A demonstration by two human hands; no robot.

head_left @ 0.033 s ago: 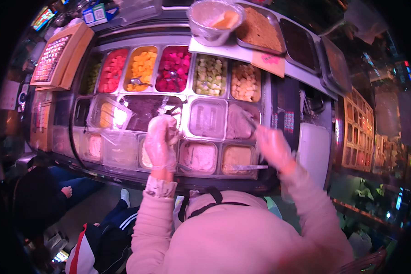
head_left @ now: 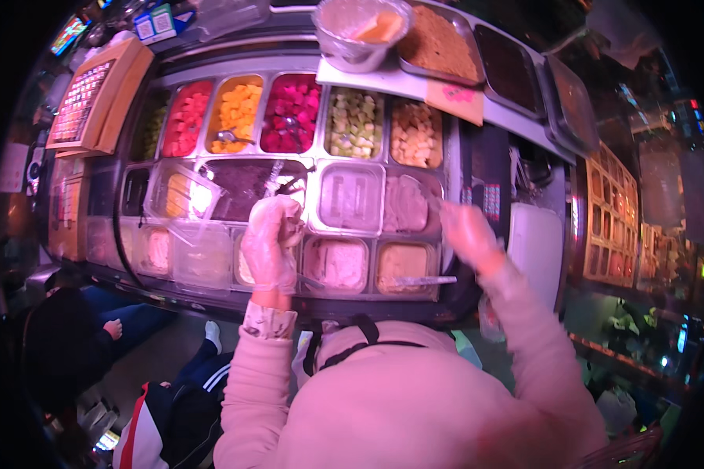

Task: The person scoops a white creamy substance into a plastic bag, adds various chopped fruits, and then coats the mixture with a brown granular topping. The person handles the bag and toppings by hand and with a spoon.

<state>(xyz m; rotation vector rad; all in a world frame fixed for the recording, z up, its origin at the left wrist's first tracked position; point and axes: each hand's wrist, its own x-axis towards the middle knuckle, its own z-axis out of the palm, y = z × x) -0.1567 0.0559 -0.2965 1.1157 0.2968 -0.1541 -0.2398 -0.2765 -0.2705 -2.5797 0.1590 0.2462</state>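
My left hand (head_left: 270, 241), in a thin clear glove, is raised in front of the middle of the counter. Its fingers curl round something pale that they mostly hide, so I cannot make out what it is. My gloved right hand (head_left: 471, 237) grips a slim spatula (head_left: 435, 203), its handle covered by the fingers. The blade, blurred, points at the right edge of a tub of mauve paste (head_left: 406, 205). Left of that sits a metal tub with a ridged bottom (head_left: 352, 200). Nearer me are tubs of pink cream (head_left: 335, 263) and tan paste (head_left: 403, 264), with a flat metal blade (head_left: 424, 280) across the latter.
Diced fruit tubs, including yellow cubes (head_left: 238, 107) and magenta cubes (head_left: 291, 117), line the back. A lined bowl (head_left: 360, 35) and a crumb tray (head_left: 440, 45) stand on the shelf beyond. A clear lid (head_left: 181, 191) lies left. People (head_left: 70, 336) are at the lower left.
The spatula has shifted slightly right, from over the mauve paste towards the tub's right edge. My left hand keeps its place and hold. The whole view has moved a little.
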